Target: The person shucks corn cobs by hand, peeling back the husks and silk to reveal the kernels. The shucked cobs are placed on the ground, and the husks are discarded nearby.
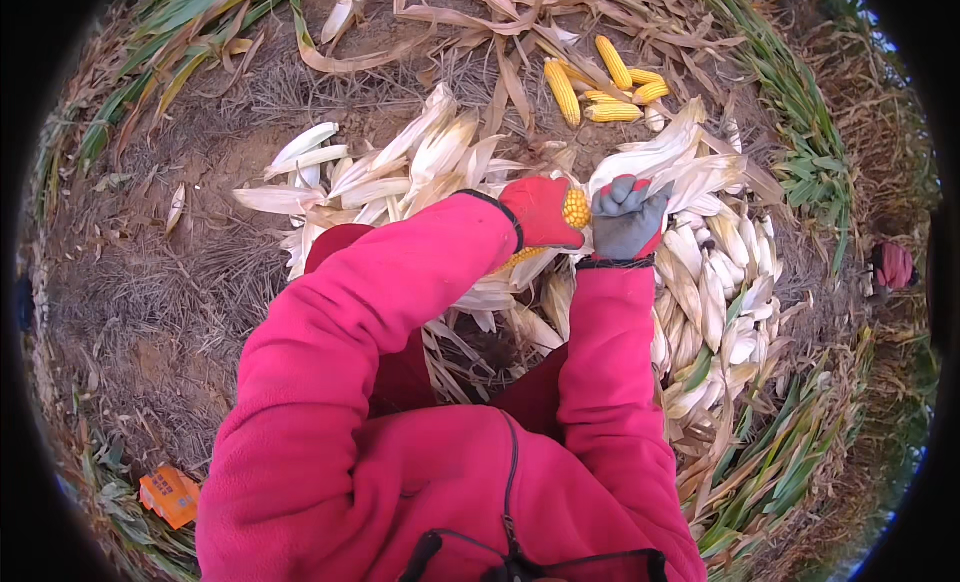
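My left hand (541,213), in a red glove, is closed around an ear of corn (576,208), whose yellow kernels show at the fist's right side. Close beside it on the right, my right hand (630,216), in a grey and red glove, has its fingers curled on pale dry corn husk (652,158). How far that husk is joined to the held ear is hidden. Below my left wrist lies another yellow ear (519,259), partly covered by the sleeve. Several bare yellow ears (562,92) lie on the ground beyond my hands.
A heap of ears in pale husks (712,282) lies on the right. Loose husks (420,158) cover the ground ahead and between my legs. Green and dry stalks (810,124) border the soil. An orange printed packet (171,496) lies at lower left. A person (892,265) is far right.
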